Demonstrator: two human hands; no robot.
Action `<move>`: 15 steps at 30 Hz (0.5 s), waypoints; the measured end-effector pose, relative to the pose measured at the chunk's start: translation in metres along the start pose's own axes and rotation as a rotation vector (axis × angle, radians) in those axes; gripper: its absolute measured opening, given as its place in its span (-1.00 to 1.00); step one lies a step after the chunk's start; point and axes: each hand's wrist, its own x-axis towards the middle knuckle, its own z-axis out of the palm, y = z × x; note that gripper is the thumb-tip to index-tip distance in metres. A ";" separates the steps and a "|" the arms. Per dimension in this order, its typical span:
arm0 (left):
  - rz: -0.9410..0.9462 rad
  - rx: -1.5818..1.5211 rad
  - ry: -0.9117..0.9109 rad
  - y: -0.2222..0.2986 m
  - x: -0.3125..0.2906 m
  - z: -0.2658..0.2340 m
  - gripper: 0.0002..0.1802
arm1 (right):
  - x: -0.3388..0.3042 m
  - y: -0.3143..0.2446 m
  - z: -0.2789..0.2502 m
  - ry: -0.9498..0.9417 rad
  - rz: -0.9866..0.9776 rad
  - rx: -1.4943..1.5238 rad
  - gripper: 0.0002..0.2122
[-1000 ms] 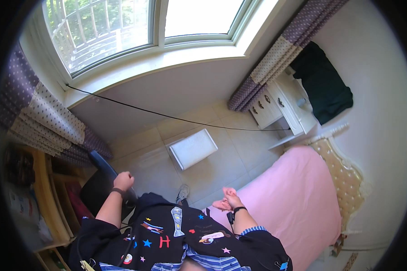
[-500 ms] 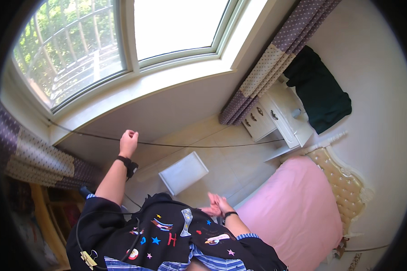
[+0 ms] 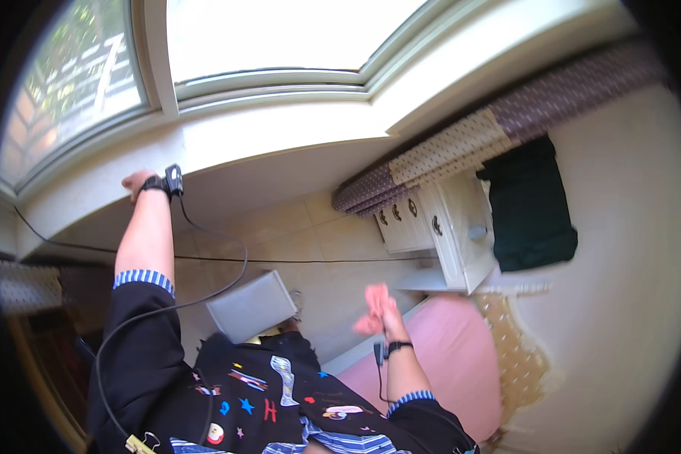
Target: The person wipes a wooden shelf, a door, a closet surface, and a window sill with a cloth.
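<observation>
My left hand (image 3: 137, 181) is at the front edge of the pale windowsill (image 3: 250, 144), arm stretched forward; its fingers are too small and turned away to read. In my right hand (image 3: 391, 316) is a crumpled pink cloth (image 3: 374, 309), slightly blurred, held over the floor beside the bed. A black device with a cable is strapped to each wrist. Close in front of my body stands a low, pale grey stool (image 3: 251, 304), with part of a foot (image 3: 297, 304) showing at its right side.
Large windows (image 3: 272, 38) rise above the sill. A thin dark cable (image 3: 318, 261) crosses the room ahead. To the right are a gathered dotted curtain (image 3: 446, 155), a white drawer cabinet (image 3: 450, 234), a dark green cloth (image 3: 533, 208) and a bed with a pink cover (image 3: 454, 363).
My left hand has reached forward and left to the sill. My right hand has lifted away from my body with the pink cloth. The view has shifted, with the stool now nearer my body.
</observation>
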 end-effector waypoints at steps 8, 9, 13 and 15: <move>0.152 -0.035 0.454 -0.007 0.029 0.034 -0.37 | 0.312 -0.356 0.192 0.318 -1.459 -1.014 -0.57; 0.189 -0.073 0.452 0.001 0.032 0.030 -0.36 | 0.312 -0.376 0.230 0.162 -1.056 -0.849 -0.57; 0.177 -0.050 0.468 0.005 0.034 0.013 -0.30 | 0.253 -0.367 0.378 -0.167 -0.545 -0.322 -0.60; 0.121 0.075 0.413 -0.031 0.007 0.048 -0.28 | 0.296 -0.318 0.411 -0.580 -0.897 0.077 -0.44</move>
